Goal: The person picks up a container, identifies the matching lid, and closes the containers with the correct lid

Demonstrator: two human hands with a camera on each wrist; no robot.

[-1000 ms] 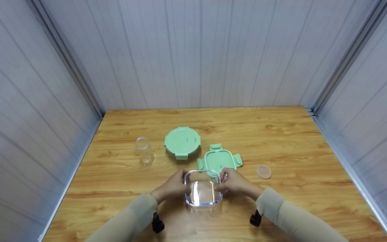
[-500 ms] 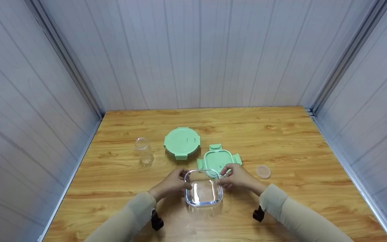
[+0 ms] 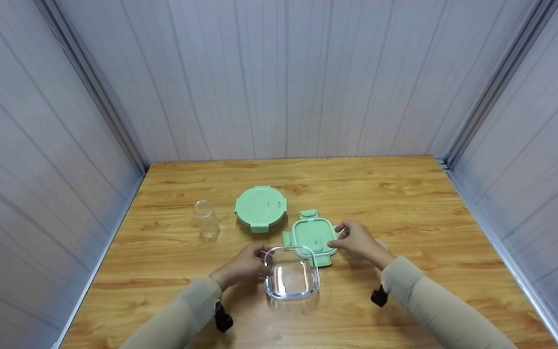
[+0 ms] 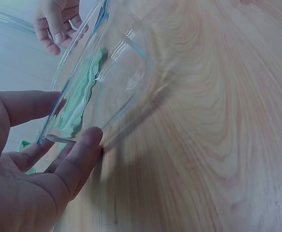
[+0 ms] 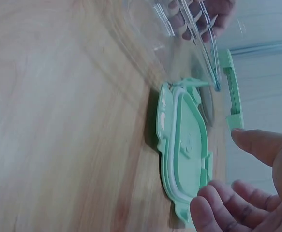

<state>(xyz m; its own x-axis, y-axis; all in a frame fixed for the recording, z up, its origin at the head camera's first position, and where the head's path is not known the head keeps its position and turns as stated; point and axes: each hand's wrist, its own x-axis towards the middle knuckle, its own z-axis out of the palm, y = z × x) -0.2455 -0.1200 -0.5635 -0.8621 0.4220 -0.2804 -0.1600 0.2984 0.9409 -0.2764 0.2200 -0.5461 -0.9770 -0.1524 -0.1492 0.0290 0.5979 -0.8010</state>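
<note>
A clear, square glass food container (image 3: 292,295) stands on the table near the front. My left hand (image 3: 244,266) holds its left wall, thumb over the rim and fingertips against the outside, as the left wrist view (image 4: 44,179) shows. Just behind it lies a square green lid (image 3: 315,235), its pale sealing ring facing up and its flaps spread out. My right hand (image 3: 359,242) is at the lid's right edge, with thumb and fingers apart and nothing between them. In the right wrist view the fingers (image 5: 223,208) are close to the lid's edge; contact is unclear.
A round container with a green lid (image 3: 261,206) stands behind the square lid. To its left is a clear glass jar (image 3: 207,220). A small translucent disc (image 3: 381,245) is mostly hidden behind my right wrist. Pale panel walls enclose the wooden table (image 3: 405,194).
My right hand has let go of the glass container and moved right and back to the lid's right edge. The left hand stays on the container, which has barely moved.
</note>
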